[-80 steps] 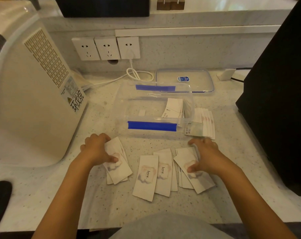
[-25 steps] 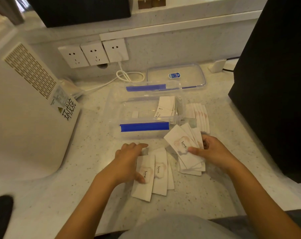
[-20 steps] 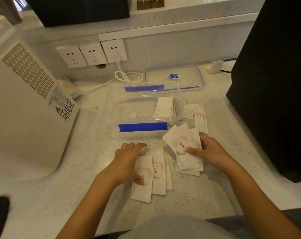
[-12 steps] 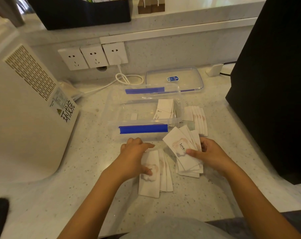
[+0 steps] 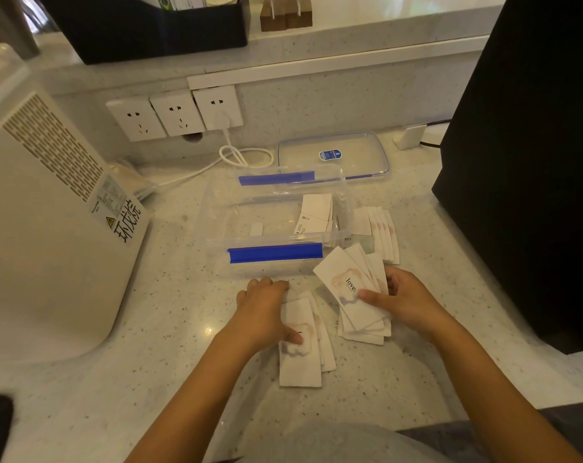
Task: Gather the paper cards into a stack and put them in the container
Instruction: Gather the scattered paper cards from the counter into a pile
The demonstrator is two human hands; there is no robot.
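A: What do the hands do?
B: The left hand (image 5: 266, 315) presses flat on a small pile of white paper cards (image 5: 301, 349) on the speckled pale surface (image 5: 169, 329).
A: And the other?
B: The right hand (image 5: 405, 300) pinches a fan of white "love" cards (image 5: 348, 289) near the clear plastic box with blue clips (image 5: 273, 228).

The left hand (image 5: 266, 312) rests flat on a small overlapping pile of white paper cards (image 5: 301, 349) lying on the speckled pale stone countertop (image 5: 169, 312). Just right of it, the right hand (image 5: 407, 302) grips a fanned bundle of white printed paper cards (image 5: 353, 289), thumb on top. Directly beyond both hands stands the clear rectangular plastic container with blue clips (image 5: 273, 225), with a few cards (image 5: 316, 212) inside at its right end. A row of white cards (image 5: 382, 232) lies beyond the right hand, beside the container's right wall. The clear plastic lid (image 5: 333, 155) lies behind the container. A large white ventilated appliance (image 5: 49, 212) stands well left of the left hand; a tall black panel (image 5: 524, 162) stands right of the right hand.
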